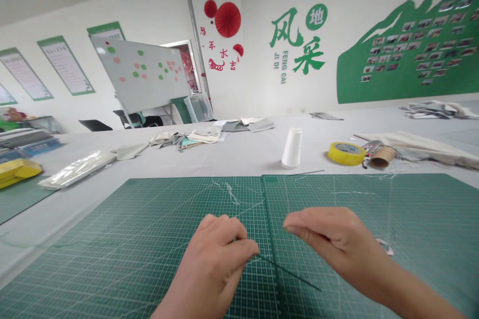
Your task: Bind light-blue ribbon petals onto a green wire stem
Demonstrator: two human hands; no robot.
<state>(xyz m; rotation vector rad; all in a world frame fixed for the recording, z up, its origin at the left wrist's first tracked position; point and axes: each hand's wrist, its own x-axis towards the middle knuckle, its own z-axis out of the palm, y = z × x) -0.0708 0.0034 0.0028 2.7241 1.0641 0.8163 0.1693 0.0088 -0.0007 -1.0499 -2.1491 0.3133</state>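
Observation:
My left hand is closed above the green cutting mat, thumb and forefinger pinched on one end of a thin dark green strand. The strand runs fairly straight, slanting down to the right, and its far end is free. To the right, my right hand hovers with fingers pressed together and the thumb against them. Whatever may be between those fingertips is hidden. A small pale round thing, partly covered by my right wrist, lies on the second green mat.
Loose white threads lie on the mats. Behind them stand a white thread cone, a yellow tape roll and a cardboard tube. Fabric scraps are piled farther back. A plastic-wrapped packet and a yellow object lie left.

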